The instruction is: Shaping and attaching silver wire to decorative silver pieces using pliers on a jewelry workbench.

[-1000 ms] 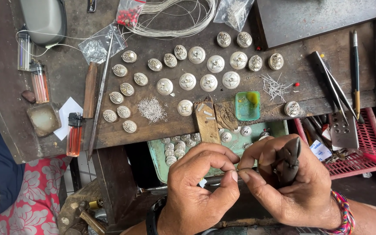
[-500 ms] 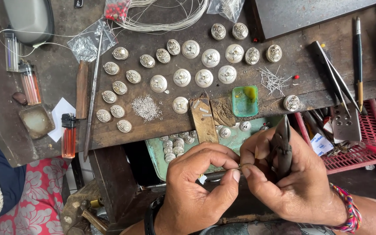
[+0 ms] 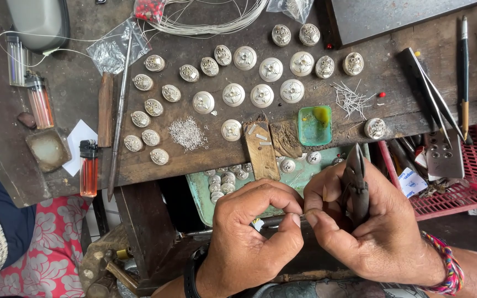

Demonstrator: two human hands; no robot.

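My left hand and my right hand meet low in the middle, fingertips pinched together on a thin metal rod that runs between them. My right hand also grips dark pliers, held upright in the palm. Just beyond the hands lies a green tray with several small round silver pieces. On the dark wooden bench further off, several round embossed silver buttons lie in rows.
A small green dish, a pile of tiny silver rings and short wire pins sit near the bench edge. Two lighters and a long rod lie at the left. A red basket with tweezers is at the right.
The hands have stayed pinched together on the rod. The pliers in my right hand have tipped more upright. The view has shifted slightly.
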